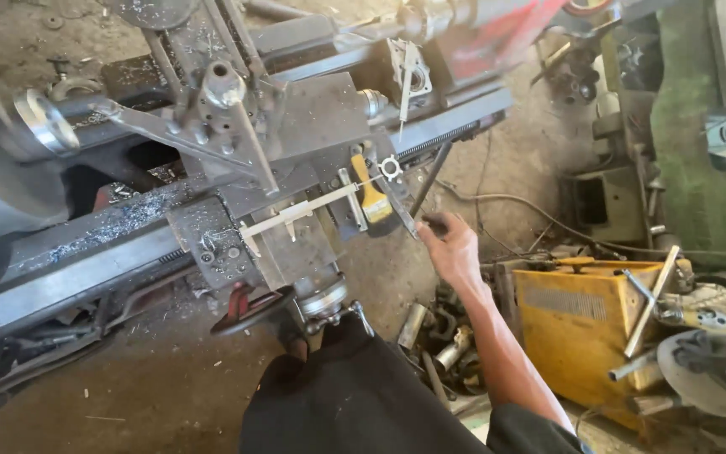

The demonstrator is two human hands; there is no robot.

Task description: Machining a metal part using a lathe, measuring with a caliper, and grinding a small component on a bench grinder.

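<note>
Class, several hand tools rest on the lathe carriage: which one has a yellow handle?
The yellow-handled brush, lying beside the pale steel caliper; the caliper and the other tools there are bare metal. The right hand reaches close by.

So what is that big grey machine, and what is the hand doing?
The picture comes from a camera worn on the person's head, looking down. The big grey machine is a metal lathe, a tool for shaping metal; shiny metal shavings lie on it. A long measuring caliper and a brush with a yellow handle rest on top. The right hand reaches toward the machine and grips a small dark handle at its edge. The left hand is out of sight. To the right stands a yellow metal box, and metal parts lie on the dirt floor.
</note>
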